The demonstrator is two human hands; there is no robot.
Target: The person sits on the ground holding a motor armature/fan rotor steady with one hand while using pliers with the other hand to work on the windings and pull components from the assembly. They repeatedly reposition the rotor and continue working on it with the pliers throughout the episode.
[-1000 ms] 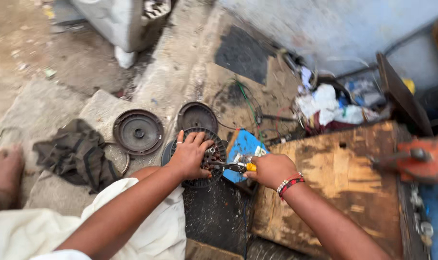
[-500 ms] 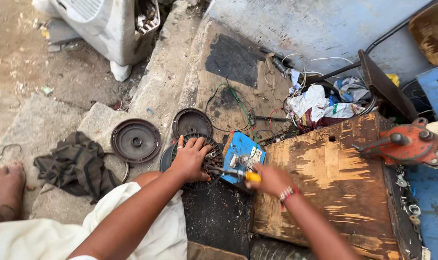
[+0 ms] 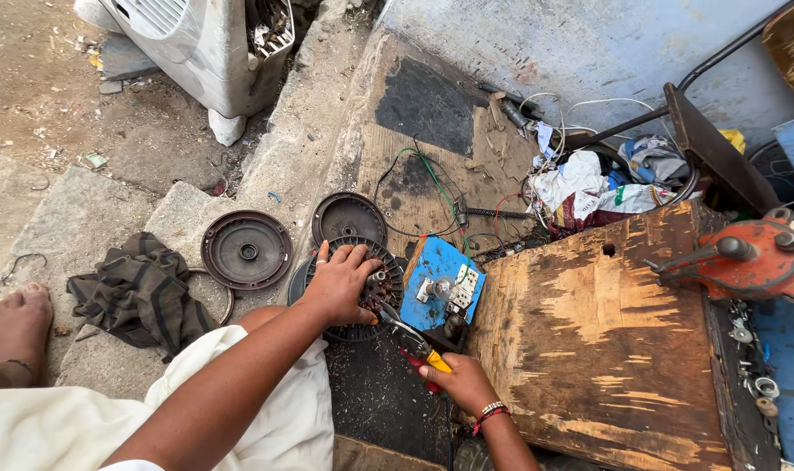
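Observation:
My left hand (image 3: 340, 281) presses flat on a round dark motor stator (image 3: 372, 293) with copper windings, which lies on a black mat. My right hand (image 3: 460, 378) grips pliers (image 3: 411, 337) with red and yellow handles. The pliers' jaws reach up and left into the windings, right beside my left thumb. A blue board (image 3: 440, 284) with a socket and a switch lies just right of the stator.
Two round motor covers (image 3: 245, 249) (image 3: 349, 218) lie to the left and behind. A striped dark cloth (image 3: 139, 292) sits near a bare foot (image 3: 13, 321). A worn wooden bench (image 3: 606, 340) carries an orange vise (image 3: 746, 257). Wires and rags (image 3: 589, 187) are piled behind.
My right hand has drawn back toward me, down and a little right, with the pliers still pointed at the stator. My left hand stays on the stator. The view has tilted.

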